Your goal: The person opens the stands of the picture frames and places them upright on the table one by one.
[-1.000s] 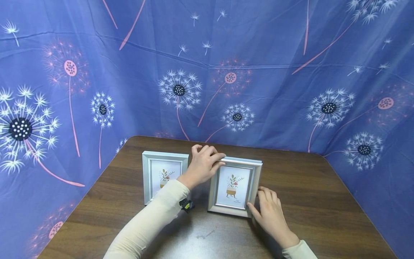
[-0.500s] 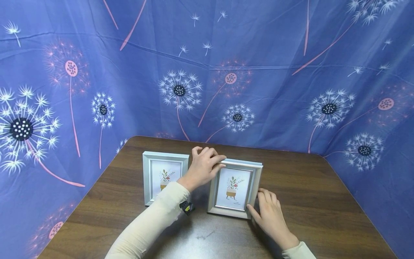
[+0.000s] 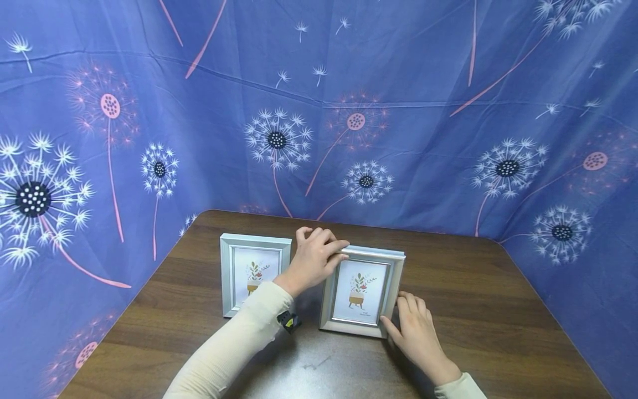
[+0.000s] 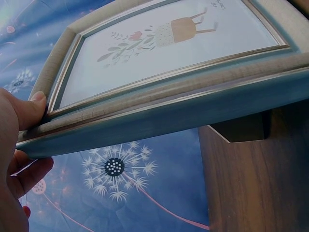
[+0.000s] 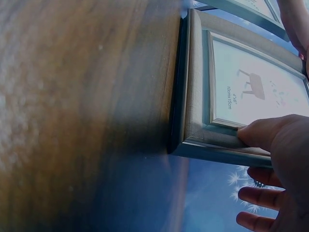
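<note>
A silvery-beige picture frame (image 3: 361, 327) with a flower-pot print stands upright on the wooden table, angled slightly. My left hand (image 3: 313, 259) pinches its top left corner; in the left wrist view the thumb (image 4: 33, 108) lies on the front and the fingers sit behind. Low on the opposite side, my right hand (image 3: 418, 335) grips the frame's edge, with the thumb (image 5: 258, 133) on the front border and fingers behind. To the left stands a second, pale silver-blue picture frame (image 3: 226, 277) with a similar print, partly hidden by my left arm.
The brown wooden table (image 3: 488, 310) has rounded far corners. Behind and along both sides hangs a blue curtain (image 3: 408, 66) with a dandelion pattern. Part of a support leg (image 4: 241, 129) shows behind the held frame in the left wrist view.
The top of the held picture frame has shifted very slightly down in the head view, my hands moving with it. Both hands keep their grip, and the other frame looks still.
</note>
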`<state>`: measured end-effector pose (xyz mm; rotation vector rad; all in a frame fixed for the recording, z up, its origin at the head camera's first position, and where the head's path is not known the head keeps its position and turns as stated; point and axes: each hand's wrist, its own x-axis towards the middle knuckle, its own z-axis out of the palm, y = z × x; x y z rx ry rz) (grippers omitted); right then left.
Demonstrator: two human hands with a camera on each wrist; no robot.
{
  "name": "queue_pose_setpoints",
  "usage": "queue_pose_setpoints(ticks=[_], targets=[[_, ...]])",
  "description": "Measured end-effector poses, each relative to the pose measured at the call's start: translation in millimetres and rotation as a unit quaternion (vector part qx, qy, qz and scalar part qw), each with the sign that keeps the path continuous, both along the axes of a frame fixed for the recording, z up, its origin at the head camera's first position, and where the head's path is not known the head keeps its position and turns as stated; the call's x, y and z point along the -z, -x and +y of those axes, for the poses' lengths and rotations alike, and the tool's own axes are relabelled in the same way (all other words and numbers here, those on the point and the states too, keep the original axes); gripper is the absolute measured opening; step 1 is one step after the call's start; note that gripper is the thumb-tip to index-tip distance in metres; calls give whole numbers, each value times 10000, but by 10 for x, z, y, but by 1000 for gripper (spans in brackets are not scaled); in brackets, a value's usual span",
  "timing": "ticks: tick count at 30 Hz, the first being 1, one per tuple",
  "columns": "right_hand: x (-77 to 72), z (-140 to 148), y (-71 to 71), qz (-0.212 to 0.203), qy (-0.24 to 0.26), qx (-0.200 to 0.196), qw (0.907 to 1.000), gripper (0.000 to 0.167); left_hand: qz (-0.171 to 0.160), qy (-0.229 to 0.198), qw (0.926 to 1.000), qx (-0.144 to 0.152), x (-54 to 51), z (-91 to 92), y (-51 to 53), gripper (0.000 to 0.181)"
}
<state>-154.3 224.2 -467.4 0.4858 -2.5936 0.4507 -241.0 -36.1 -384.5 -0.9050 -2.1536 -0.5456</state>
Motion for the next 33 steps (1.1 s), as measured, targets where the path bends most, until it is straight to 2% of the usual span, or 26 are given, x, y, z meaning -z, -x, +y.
queue_pose_setpoints(ticks=[14, 22, 26, 33], targets=[[-6, -7, -10, -205, -45, 82, 9997, 44, 3, -75, 10000, 31, 15, -3, -4, 22], [5, -4, 5, 9, -49, 48, 10000, 45, 85, -63, 9999, 37, -4, -3, 1, 20], [6, 2, 6, 18, -65, 42, 10000, 47, 76, -75, 9999, 85, -6, -4, 1, 20], [13, 19, 8, 37, -156, 56, 9999, 48, 45, 19, 10000, 2, -6, -15, -19, 22]])
